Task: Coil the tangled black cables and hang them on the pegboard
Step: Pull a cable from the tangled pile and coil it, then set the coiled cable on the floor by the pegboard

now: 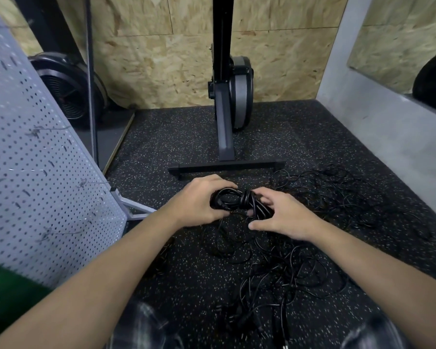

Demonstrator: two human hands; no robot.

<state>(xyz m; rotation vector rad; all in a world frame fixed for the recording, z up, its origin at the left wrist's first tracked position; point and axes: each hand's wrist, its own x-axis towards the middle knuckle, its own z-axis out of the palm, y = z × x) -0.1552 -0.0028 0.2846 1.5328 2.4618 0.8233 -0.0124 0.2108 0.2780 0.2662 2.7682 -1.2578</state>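
Two hands on one cable bundle (239, 201), left hand (202, 201) curled round it, right hand (285, 217) pinching its wrap

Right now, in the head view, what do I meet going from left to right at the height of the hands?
pegboard → left hand → cable bundle, gripped by both hands → right hand → loose cables on the floor → grey wall

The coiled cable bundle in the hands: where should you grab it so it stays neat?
Probably around its wrapped middle, coming from above. The coiled cable bundle lies sideways between the left hand and right hand, and the cross-wraps pinch the loops together there, so one grip should keep every loop bunched.
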